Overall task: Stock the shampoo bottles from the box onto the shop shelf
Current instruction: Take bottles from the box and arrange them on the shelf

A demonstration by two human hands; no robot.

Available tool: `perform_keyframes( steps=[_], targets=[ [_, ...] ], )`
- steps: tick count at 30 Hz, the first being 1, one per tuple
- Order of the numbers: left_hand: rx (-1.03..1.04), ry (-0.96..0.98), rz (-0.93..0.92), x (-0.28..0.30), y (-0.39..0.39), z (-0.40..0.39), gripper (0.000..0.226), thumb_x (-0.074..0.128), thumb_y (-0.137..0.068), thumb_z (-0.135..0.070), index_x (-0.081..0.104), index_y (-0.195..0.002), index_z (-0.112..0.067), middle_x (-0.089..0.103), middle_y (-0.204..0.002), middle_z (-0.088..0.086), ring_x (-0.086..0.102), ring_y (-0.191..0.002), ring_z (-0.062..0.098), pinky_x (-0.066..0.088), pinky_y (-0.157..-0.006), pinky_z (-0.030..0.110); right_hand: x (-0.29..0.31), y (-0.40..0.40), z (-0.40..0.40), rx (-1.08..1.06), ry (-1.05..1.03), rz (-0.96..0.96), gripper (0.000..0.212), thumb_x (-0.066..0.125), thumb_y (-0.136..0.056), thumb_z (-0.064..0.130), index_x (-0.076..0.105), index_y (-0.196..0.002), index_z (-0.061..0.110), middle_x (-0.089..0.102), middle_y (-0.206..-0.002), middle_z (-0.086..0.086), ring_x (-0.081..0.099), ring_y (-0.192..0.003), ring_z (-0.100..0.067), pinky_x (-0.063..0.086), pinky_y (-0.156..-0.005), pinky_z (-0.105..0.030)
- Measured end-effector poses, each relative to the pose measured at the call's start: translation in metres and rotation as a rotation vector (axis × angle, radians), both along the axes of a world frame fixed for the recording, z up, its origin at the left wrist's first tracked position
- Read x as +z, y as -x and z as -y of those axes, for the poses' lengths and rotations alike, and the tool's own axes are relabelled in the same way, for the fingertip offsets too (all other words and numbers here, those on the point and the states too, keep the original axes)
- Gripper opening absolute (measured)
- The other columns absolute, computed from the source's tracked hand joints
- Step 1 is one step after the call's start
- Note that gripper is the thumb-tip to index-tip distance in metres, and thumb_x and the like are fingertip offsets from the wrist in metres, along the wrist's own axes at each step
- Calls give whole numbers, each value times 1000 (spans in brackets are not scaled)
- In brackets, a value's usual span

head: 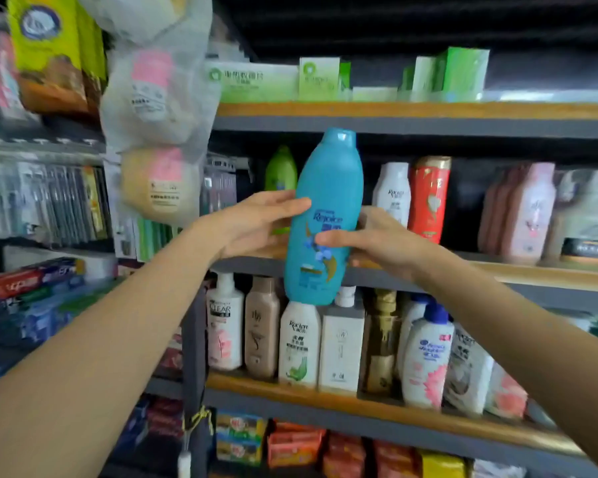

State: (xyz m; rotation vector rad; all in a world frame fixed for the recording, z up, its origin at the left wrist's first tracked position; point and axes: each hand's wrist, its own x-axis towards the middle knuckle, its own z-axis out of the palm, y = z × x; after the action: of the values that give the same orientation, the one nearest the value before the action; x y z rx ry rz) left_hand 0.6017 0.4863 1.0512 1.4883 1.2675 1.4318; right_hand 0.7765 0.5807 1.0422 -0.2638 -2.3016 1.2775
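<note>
Head: both hands round teal bottle

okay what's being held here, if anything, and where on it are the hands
A teal shampoo bottle, upright in front of the shelf. The left hand grips its left side at mid-body, and the right hand grips its right side slightly lower.
</note>
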Motion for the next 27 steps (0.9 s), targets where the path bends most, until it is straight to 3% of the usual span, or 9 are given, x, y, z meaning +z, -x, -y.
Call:
perform_keyframes(
  steps=[2, 6, 10, 13, 15, 20, 27],
  targets=[
    [131, -71, -61, 17, -2, -3, 20, 66, -80, -22, 63, -99, -26, 71, -96, -11, 62, -96, 8, 50, -81, 24, 37, 2, -4, -75, -65, -114, 26, 70, -81, 13, 63, -106, 14, 71, -98, -2, 64, -66, -2, 46, -52, -15],
    [313, -191, -187, 41, 1, -20, 34, 59, -89, -10, 55, -121, -20, 62, -114, -7, 58, -102, 9, 49, -79, 24, 78, 16, -20, -162, -212, -157, 43, 75, -76, 9, 56, -115, 9, 68, -103, -3, 64, -86, -13, 52, -65, -25],
    [421, -226, -282, 38, 5, -42, 39, 54, -91, -2, 51, -130, -10, 58, -114, -1, 54, -102, 10, 49, -73, 15, 76, 36, -41, -175, -197, -130, 45, 75, -75, 3, 53, -112, 12, 65, -101, -5, 64, -81, -12, 57, -66, -24],
    [495, -170, -366, 23, 20, -60, 35, 58, -90, -5, 58, -125, -8, 62, -115, 0, 58, -109, 17, 48, -96, 32, 63, 50, -63, -171, -137, -89, 54, 76, -73, 2, 50, -119, 14, 65, -100, -3, 66, -80, -12, 58, -65, -24],
    [516, -98, -403, 13, 28, -70, 33, 60, -88, -6, 60, -122, -7, 63, -121, 8, 58, -114, 23, 45, -102, 42, 51, 61, -77, -169, -107, -43, 61, 75, -74, 1, 46, -125, 14, 66, -99, -2, 67, -77, -11, 58, -65, -23],
    [513, -19, -311, 6, 33, -90, 33, 47, -96, -10, 52, -128, -6, 57, -130, 11, 53, -120, 23, 46, -87, 29, 37, 82, -98, -202, -17, -44, 57, 72, -79, 6, 42, -128, 8, 63, -109, -8, 65, -80, -12, 57, -57, -18],
    [508, 99, -350, 4, 42, -117, 52, 60, -89, -9, 38, -136, -13, 48, -136, 5, 50, -122, 23, 44, -93, 31, 32, 102, -114, -293, 38, -45, 49, 71, -82, 13, 45, -121, 2, 62, -119, -14, 65, -89, -19, 59, -63, -22]
  ],
)
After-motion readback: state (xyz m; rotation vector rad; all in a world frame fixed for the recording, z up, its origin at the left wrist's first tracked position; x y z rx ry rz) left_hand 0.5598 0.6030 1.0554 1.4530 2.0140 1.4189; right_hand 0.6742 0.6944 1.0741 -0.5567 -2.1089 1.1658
